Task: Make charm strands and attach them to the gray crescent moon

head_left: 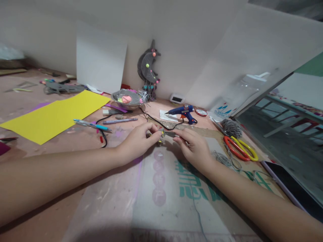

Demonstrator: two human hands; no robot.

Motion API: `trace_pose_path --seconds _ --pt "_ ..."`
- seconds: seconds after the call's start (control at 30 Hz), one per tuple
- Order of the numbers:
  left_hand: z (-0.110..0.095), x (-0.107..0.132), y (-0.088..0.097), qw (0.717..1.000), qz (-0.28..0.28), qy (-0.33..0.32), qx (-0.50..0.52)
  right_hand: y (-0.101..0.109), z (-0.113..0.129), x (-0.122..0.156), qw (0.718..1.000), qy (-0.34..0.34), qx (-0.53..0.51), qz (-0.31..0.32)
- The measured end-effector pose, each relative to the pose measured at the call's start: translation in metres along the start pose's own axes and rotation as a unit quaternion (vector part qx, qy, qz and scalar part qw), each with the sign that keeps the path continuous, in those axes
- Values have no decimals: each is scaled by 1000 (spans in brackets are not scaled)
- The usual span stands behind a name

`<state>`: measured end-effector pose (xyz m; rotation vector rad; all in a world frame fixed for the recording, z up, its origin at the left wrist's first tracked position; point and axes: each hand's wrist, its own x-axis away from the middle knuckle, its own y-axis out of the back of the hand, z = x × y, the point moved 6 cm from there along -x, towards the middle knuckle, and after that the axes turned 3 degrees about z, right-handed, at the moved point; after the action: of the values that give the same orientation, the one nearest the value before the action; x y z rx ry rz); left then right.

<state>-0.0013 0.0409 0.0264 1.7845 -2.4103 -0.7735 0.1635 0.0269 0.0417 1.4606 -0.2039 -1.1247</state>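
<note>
Tool (170, 134), 1, pinched by L hand (137, 141), R hand (194, 146); 2 pens (92, 125) near.

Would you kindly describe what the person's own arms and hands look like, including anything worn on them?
Both forearms are bare: no sleeve reaches into view on the left forearm or the right forearm. The left hand and the right hand wear no gloves, and no ring, watch, bracelet or marking shows on them.

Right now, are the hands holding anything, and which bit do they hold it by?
The left hand pinches a tiny piece in its fingertips. The right hand pinches a small dark tool by its rear end. Too small to name either.
</note>
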Motion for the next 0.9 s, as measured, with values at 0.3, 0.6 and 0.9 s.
trace_pose_path --seconds 0.3,0.6,0.9 --pt "3 0 0 1000 2 4 5 -1 0 0 1000 -9 3 11" --pt "3 -2 1 1000 -9 -1 5 1 2 1 1000 6 -13 -4" --pt "1 0 2 1000 -10 -2 -5 0 3 0 1000 7 19 5"
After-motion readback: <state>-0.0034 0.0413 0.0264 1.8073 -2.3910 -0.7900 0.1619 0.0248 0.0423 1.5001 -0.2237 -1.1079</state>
